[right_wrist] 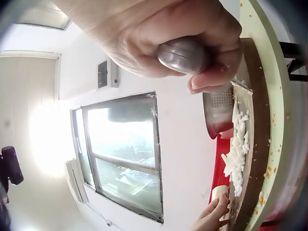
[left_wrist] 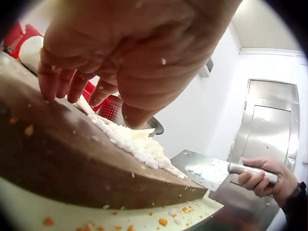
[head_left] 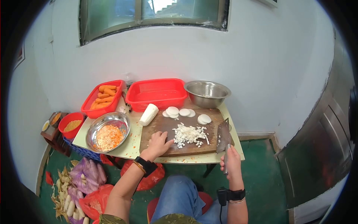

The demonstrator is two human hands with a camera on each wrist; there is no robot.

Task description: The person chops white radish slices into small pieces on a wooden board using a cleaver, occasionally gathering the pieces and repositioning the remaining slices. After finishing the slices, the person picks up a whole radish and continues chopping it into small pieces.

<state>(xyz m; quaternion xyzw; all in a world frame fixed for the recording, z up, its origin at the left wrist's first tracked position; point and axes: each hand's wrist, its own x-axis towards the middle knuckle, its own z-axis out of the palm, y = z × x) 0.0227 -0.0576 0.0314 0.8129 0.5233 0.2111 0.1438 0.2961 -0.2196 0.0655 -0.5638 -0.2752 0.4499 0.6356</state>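
Observation:
My right hand (head_left: 232, 162) grips the handle of a cleaver (head_left: 223, 136), whose broad blade stands at the right end of the wooden chopping board (head_left: 160, 128). Bits of white vegetable cling to the blade (left_wrist: 197, 166) in the left wrist view. My left hand (head_left: 158, 145) rests its fingertips on the board's left part, with nothing in its grasp. To the right of its thumb lies a heap of diced white radish (head_left: 188, 134). Behind the heap are several round radish slices (head_left: 172, 111), and a peeled radish piece (head_left: 149, 114) leans at the board's back left corner.
A steel bowl (head_left: 89, 140) of chopped orange and white vegetable stands left of the board. Behind are a red basket of carrots (head_left: 85, 106), another red basket (head_left: 156, 84) and a steel basin (head_left: 207, 100). Bagged radishes (head_left: 87, 173) lie on the floor at left.

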